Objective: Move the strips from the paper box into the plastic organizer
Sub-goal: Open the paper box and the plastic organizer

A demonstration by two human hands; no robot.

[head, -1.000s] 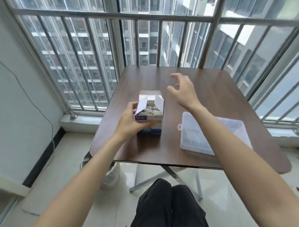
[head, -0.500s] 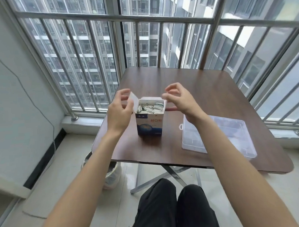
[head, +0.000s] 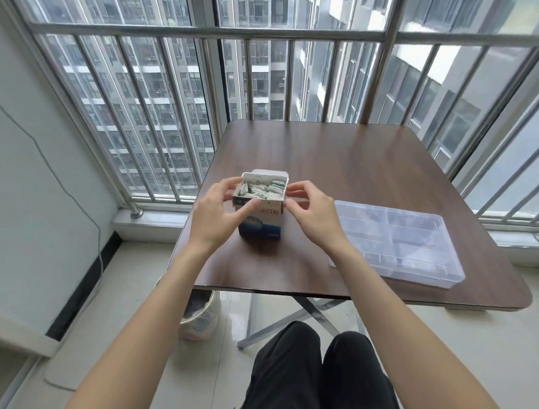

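A small blue and white paper box [head: 264,223] stands upright near the left front of the brown table [head: 368,166], its top open. Several white and green strips [head: 263,187] fill it to the rim. My left hand [head: 214,216] grips the box's left side, thumb across the front panel. My right hand [head: 313,211] pinches the side flap at the box's upper right. A clear plastic organizer [head: 396,239] with compartments lies flat to the right, its lid closed.
A metal railing and window [head: 254,31] run behind the table. A lined waste bin [head: 199,315] sits on the floor under the table's left front corner. My knees in dark trousers [head: 315,372] are below the table's front edge.
Both hands have come in closer on the box. The left hand went from holding a flap out to gripping the box's side; the flaps are now folded down outside.
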